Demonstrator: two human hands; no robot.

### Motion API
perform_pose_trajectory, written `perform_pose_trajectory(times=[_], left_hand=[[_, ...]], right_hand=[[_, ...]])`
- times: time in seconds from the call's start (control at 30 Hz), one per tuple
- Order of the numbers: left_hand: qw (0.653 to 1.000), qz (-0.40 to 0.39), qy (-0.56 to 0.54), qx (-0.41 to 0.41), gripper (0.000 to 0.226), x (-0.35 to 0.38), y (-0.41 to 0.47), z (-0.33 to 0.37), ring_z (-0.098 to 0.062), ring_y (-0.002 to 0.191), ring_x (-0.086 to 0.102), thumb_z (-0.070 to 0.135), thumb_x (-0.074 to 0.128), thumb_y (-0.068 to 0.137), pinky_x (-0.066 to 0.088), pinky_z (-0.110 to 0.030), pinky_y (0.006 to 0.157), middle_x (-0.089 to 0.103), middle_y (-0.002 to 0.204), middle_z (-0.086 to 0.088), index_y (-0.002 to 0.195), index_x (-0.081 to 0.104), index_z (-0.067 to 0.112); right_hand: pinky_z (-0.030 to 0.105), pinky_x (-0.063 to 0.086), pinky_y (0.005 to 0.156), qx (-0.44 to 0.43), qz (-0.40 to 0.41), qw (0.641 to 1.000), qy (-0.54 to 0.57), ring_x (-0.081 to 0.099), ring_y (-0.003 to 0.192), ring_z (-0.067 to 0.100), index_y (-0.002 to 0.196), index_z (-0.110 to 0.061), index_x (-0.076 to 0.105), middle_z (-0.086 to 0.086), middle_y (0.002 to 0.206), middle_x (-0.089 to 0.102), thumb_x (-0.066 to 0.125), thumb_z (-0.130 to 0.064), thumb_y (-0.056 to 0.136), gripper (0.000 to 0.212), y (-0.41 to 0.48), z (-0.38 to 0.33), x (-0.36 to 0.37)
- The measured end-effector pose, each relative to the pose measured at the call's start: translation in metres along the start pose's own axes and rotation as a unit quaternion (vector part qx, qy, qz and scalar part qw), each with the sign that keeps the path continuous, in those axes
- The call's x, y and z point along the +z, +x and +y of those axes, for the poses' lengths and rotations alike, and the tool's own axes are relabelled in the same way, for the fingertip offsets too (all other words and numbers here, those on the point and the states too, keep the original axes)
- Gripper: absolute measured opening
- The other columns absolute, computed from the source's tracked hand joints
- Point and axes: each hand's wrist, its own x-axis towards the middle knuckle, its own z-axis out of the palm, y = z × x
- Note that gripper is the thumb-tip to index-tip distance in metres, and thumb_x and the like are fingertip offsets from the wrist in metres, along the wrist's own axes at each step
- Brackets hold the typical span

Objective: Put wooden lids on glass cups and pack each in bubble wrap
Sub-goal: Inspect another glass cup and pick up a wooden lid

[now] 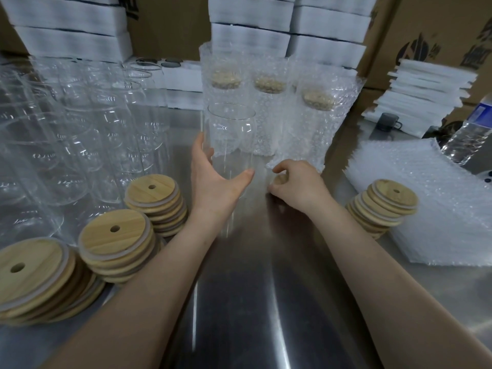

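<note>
Nearest me on the brushed steel table (253,288), three stacks of round wooden lids (114,235) with straw holes sit around 8 to 9 o'clock. One more lid stack (391,194) is at 3 o'clock, right up against a pile of flat bubble wrap bags (426,209).

Dead centre, the left hand (213,179) is wrapped round the lower part of a tall clear glass cup (230,134), thumb in front and fingers behind. The cup is upright with no lid on it yet, and I can't tell if it's resting on the table. Just beside it, the right hand (295,182) has its fingers curled round a single wooden lid (280,179), so capping looks like the current step.

Further back, at 12 to 1 o'clock, three lidded cups in bubble wrap sleeves (269,107) are done. At 10 o'clock there's a whole crowd of bare glass cups (80,129), so I'd say it's early days and loads are left.
</note>
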Motion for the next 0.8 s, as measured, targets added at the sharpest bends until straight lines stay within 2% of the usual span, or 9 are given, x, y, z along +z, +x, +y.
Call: perform_pose_trajectory(times=[0.1, 0.17, 0.23, 0.33, 0.47, 0.57, 0.63, 0.73, 0.8], left_hand=[[1.000, 0.001, 0.000, -0.005, 0.103, 0.001, 0.000, -0.001, -0.008, 0.139, 0.033, 0.018, 0.084, 0.074, 0.030, -0.039, 0.118, 0.034, 0.152, 0.000, 0.153, 0.018, 0.023], [1.000, 0.001, 0.001, -0.005, 0.103, 0.001, 0.000, -0.001, -0.008, 0.139, 0.033, 0.018, 0.085, 0.074, 0.030, -0.037, 0.118, 0.034, 0.152, 0.000, 0.153, 0.018, 0.023], [1.000, 0.001, 0.002, -0.003, 0.102, 0.001, 0.000, -0.001, -0.009, 0.139, 0.034, 0.019, 0.085, 0.074, 0.030, -0.036, 0.117, 0.035, 0.151, 0.000, 0.152, 0.019, 0.022], [1.000, -0.001, 0.001, 0.000, 0.101, 0.001, 0.000, -0.001, -0.010, 0.139, 0.034, 0.019, 0.085, 0.073, 0.030, -0.035, 0.116, 0.035, 0.151, -0.001, 0.151, 0.020, 0.022], [1.000, -0.001, -0.015, 0.006, 0.101, 0.001, -0.001, 0.000, -0.009, 0.138, 0.035, 0.017, 0.086, 0.072, 0.031, -0.031, 0.114, 0.035, 0.150, 0.000, 0.149, 0.021, 0.020], [1.000, 0.001, -0.017, 0.010, 0.102, 0.002, 0.000, 0.000, -0.009, 0.137, 0.037, 0.014, 0.087, 0.071, 0.032, -0.034, 0.117, 0.036, 0.150, -0.001, 0.150, 0.021, 0.017], [1.000, 0.003, -0.014, 0.014, 0.103, 0.002, 0.001, -0.001, -0.005, 0.134, 0.038, 0.015, 0.087, 0.071, 0.032, -0.032, 0.117, 0.037, 0.148, 0.001, 0.150, 0.021, 0.016], [1.000, 0.001, -0.020, 0.012, 0.102, 0.003, 0.001, -0.003, -0.006, 0.135, 0.038, 0.016, 0.087, 0.071, 0.032, -0.033, 0.117, 0.036, 0.148, 0.002, 0.150, 0.021, 0.018], [1.000, -0.001, -0.025, 0.012, 0.101, 0.003, 0.002, -0.004, -0.006, 0.136, 0.038, 0.015, 0.087, 0.072, 0.033, -0.035, 0.117, 0.036, 0.149, 0.000, 0.149, 0.022, 0.017]], right_hand=[[0.025, 0.043, 0.092, 0.031, 0.066, 0.985, 0.159, 0.060, 0.108, 0.019, 0.119, -0.020, 0.066, 0.003, 0.112, 0.067, 0.065, -0.032, 0.088, 0.033, -0.001, -0.008, -0.002], [0.031, 0.048, 0.098, 0.078, 0.069, 0.944, 0.314, 0.063, 0.102, 0.014, 0.118, -0.022, 0.068, -0.002, 0.105, 0.068, 0.064, -0.033, 0.090, 0.030, -0.002, -0.013, -0.004], [0.038, 0.055, 0.093, 0.130, 0.023, 0.868, 0.479, 0.063, 0.099, 0.015, 0.117, -0.023, 0.069, -0.004, 0.101, 0.066, 0.062, -0.031, 0.093, 0.026, -0.004, -0.018, -0.006], [0.042, 0.061, 0.067, 0.192, -0.053, 0.740, 0.642, 0.063, 0.106, 0.028, 0.114, -0.022, 0.068, 0.006, 0.109, 0.060, 0.061, -0.029, 0.094, 0.021, -0.006, -0.022, -0.009], [0.044, 0.060, 0.060, 0.196, -0.079, 0.646, 0.733, 0.066, 0.096, 0.031, 0.108, -0.015, 0.068, 0.013, 0.114, 0.060, 0.053, -0.030, 0.099, 0.023, -0.006, -0.021, -0.006], [0.041, 0.060, 0.058, 0.164, -0.116, 0.621, 0.758, 0.069, 0.087, 0.032, 0.110, -0.015, 0.066, 0.021, 0.127, 0.061, 0.040, -0.041, 0.103, 0.037, -0.004, -0.016, -0.006], [0.037, 0.059, 0.058, 0.142, -0.139, 0.619, 0.760, 0.070, 0.089, 0.033, 0.115, -0.015, 0.062, 0.022, 0.127, 0.062, 0.042, -0.043, 0.102, 0.036, -0.003, -0.012, -0.006], [0.038, 0.061, 0.063, 0.100, -0.140, 0.612, 0.772, 0.070, 0.092, 0.037, 0.120, -0.015, 0.055, 0.023, 0.118, 0.066, 0.058, -0.022, 0.097, 0.025, -0.004, -0.009, -0.006], [0.041, 0.061, 0.073, 0.069, -0.133, 0.610, 0.778, 0.070, 0.096, 0.040, 0.126, -0.015, 0.053, 0.027, 0.124, 0.062, 0.061, 0.002, 0.089, 0.041, -0.004, -0.007, -0.004]])
